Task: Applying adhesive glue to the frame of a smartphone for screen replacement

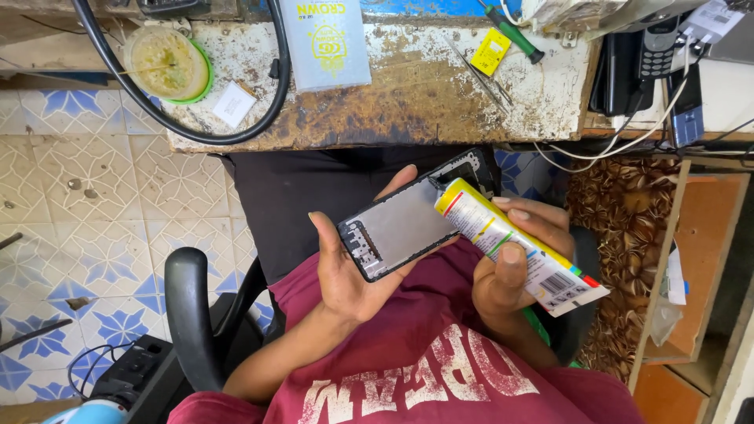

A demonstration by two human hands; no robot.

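My left hand [345,263] cradles an opened phone body [400,224], its grey inner plate facing up and the black frame tilted toward the bench. My right hand [514,259] grips a white and yellow glue tube [510,243]. The tube's capped tip rests at the phone's right edge, and its flat crimped end points down to the right. Both hands hover over my lap, above a maroon shirt and dark trousers.
A worn wooden bench [408,102] lies ahead with a white plastic packet [326,43], a round lidded tub [165,63], a black cable loop [196,133], tweezers [479,74], a green screwdriver [514,35] and phones [656,55] at the right. A black chair arm [188,314] stands at my left.
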